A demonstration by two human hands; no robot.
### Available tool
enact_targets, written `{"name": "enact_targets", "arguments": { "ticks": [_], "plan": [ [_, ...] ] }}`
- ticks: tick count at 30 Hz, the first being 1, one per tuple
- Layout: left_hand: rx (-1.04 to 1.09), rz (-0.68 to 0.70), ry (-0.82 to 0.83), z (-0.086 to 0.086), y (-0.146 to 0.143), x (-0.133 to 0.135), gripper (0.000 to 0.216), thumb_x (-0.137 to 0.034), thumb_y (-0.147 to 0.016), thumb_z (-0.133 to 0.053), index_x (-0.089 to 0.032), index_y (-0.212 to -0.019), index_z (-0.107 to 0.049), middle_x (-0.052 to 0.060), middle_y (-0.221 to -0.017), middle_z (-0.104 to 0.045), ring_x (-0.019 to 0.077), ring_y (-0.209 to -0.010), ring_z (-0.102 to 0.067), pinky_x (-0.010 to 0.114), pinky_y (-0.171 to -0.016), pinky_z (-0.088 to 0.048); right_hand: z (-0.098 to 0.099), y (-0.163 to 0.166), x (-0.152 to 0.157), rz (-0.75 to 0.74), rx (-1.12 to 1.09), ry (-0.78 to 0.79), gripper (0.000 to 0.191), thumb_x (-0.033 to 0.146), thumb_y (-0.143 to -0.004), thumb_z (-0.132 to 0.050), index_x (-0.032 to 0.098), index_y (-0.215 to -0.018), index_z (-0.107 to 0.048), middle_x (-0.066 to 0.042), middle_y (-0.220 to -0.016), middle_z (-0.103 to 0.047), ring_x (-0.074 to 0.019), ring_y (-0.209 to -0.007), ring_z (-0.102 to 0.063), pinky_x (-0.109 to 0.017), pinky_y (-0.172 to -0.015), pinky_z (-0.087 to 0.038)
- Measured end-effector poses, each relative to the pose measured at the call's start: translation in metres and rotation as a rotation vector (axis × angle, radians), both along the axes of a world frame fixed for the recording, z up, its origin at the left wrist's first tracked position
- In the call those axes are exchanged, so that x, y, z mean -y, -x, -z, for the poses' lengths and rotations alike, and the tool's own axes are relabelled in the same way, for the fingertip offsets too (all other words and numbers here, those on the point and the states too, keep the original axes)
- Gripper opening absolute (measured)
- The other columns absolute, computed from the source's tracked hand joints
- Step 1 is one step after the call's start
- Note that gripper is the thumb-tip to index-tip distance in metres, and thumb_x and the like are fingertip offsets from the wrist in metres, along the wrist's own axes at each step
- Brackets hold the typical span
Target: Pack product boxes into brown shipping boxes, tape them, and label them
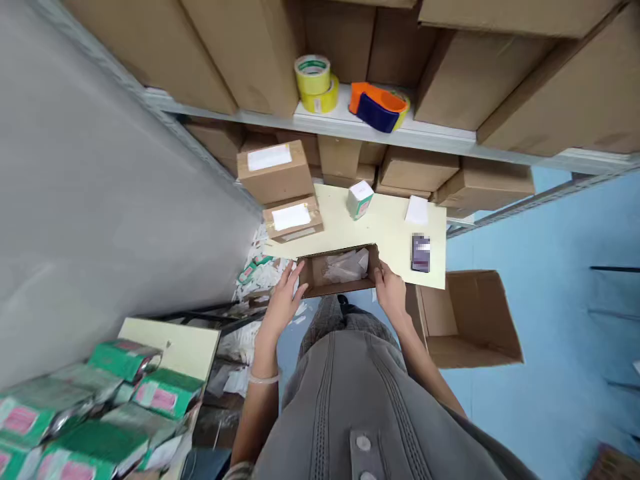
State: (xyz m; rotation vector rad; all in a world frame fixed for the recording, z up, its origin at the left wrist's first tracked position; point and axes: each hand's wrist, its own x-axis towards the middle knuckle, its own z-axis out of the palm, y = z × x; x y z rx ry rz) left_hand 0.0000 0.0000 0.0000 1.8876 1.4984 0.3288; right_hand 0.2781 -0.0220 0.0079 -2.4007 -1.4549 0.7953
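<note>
A long open cardboard box (335, 291) lies across the front of the cream table (390, 230), partly over its near edge. Inside it is crumpled, whitish see-through plastic (346, 265). My left hand (284, 300) is at the box's left end, fingers stretched and spread, touching its side. At the other end, my right hand (391, 291) grips the box, its fingers partly hidden against the wall. Beyond the box stands a small white and green carton (359, 200). A phone (421, 253) and a white paper (417, 210) lie to the right.
Two stacked cartons (277, 175) stand at the table's back left. Yellow tape rolls (315, 83) and an orange and blue tape dispenser (379, 107) sit on the shelf above. A large open carton (470, 320) stands right, green packages (163, 393) lie lower left, and paper scraps (250, 280) litter the left.
</note>
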Motion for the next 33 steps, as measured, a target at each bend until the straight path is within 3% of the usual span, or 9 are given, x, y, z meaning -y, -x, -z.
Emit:
{"name": "enact_targets", "arguments": {
  "ticks": [4, 7, 11, 15, 20, 26, 29, 33],
  "plan": [
    [0.013, 0.120, 0.060, 0.018, -0.032, -0.049, 0.061, -0.045, -0.102, -0.036, -0.033, -0.158, -0.017, 0.012, -0.163, -0.028, 0.0303, -0.148, -0.033, 0.046, -0.110, -0.044, 0.008, -0.020, -0.017, 0.130, -0.009, 0.016, 0.048, 0.035, -0.103, -0.030, 0.017, -0.141, -0.053, -0.012, -0.101, -0.075, -0.0261, -0.088, -0.069, -0.028, -0.070, -0.042],
    [-0.011, 0.211, 0.072, 0.026, -0.058, -0.092, 0.063, -0.043, -0.101, -0.037, -0.029, -0.159, -0.016, 0.013, -0.164, -0.026, 0.0321, -0.143, -0.041, 0.045, -0.107, -0.047, 0.020, -0.031, -0.036, 0.204, 0.012, 0.032, 0.047, 0.034, -0.103, -0.030, 0.015, -0.141, -0.052, -0.014, -0.107, -0.074, -0.0266, -0.095, -0.069, -0.029, -0.075, -0.043],
    [-0.094, 0.318, 0.116, 0.034, -0.086, -0.145, 0.065, -0.035, -0.099, -0.043, -0.023, -0.158, -0.019, 0.015, -0.164, -0.023, 0.0341, -0.139, -0.047, 0.045, -0.102, -0.050, 0.035, -0.046, -0.070, 0.259, 0.058, 0.108, 0.047, 0.033, -0.104, -0.030, 0.016, -0.143, -0.049, -0.014, -0.108, -0.073, -0.0260, -0.097, -0.069, -0.030, -0.079, -0.044],
    [-0.138, 0.399, 0.137, 0.042, -0.103, -0.181, 0.068, -0.033, -0.098, -0.045, -0.018, -0.159, -0.017, 0.018, -0.163, -0.025, 0.0356, -0.139, -0.046, 0.044, -0.099, -0.051, 0.042, -0.061, -0.100, 0.276, 0.072, 0.151, 0.047, 0.032, -0.104, -0.030, 0.018, -0.144, -0.048, -0.014, -0.111, -0.073, -0.0261, -0.098, -0.069, -0.031, -0.079, -0.044],
    [-0.197, 0.397, 0.117, 0.046, -0.119, -0.199, 0.070, -0.029, -0.097, -0.047, -0.017, -0.159, -0.015, 0.020, -0.163, -0.026, 0.0363, -0.136, -0.049, 0.042, -0.098, -0.050, 0.053, -0.073, -0.119, 0.241, 0.024, 0.159, 0.048, 0.033, -0.102, -0.035, 0.015, -0.146, -0.044, -0.015, -0.118, -0.071, -0.0266, -0.105, -0.067, -0.032, -0.083, -0.046],
    [-0.244, 0.324, 0.184, 0.050, -0.131, -0.197, 0.073, -0.033, -0.097, -0.047, -0.016, -0.159, -0.013, 0.019, -0.164, -0.023, 0.0345, -0.139, -0.047, 0.042, -0.100, -0.050, 0.064, -0.084, -0.116, 0.167, -0.071, 0.161, 0.057, 0.031, -0.099, -0.039, 0.012, -0.152, -0.032, -0.017, -0.134, -0.063, -0.0293, -0.117, -0.063, -0.036, -0.092, -0.047],
    [-0.265, 0.289, 0.138, 0.049, -0.135, -0.199, 0.070, -0.037, -0.097, -0.048, -0.019, -0.159, -0.019, 0.017, -0.162, -0.028, 0.0325, -0.144, -0.040, 0.046, -0.109, -0.043, 0.066, -0.092, -0.111, 0.135, -0.107, 0.131, 0.061, 0.030, -0.098, -0.039, 0.011, -0.154, -0.026, -0.018, -0.142, -0.056, -0.0302, -0.124, -0.060, -0.038, -0.096, -0.047],
    [-0.329, 0.251, 0.009, 0.034, -0.142, -0.214, 0.062, -0.042, -0.099, -0.045, -0.023, -0.155, -0.030, 0.015, -0.161, -0.033, 0.0345, -0.145, -0.037, 0.058, -0.117, -0.029, 0.066, -0.096, -0.108, 0.107, -0.131, 0.102, 0.062, 0.031, -0.097, -0.040, 0.011, -0.154, -0.026, -0.018, -0.145, -0.053, -0.0301, -0.128, -0.057, -0.041, -0.099, -0.046]
  ]
}}
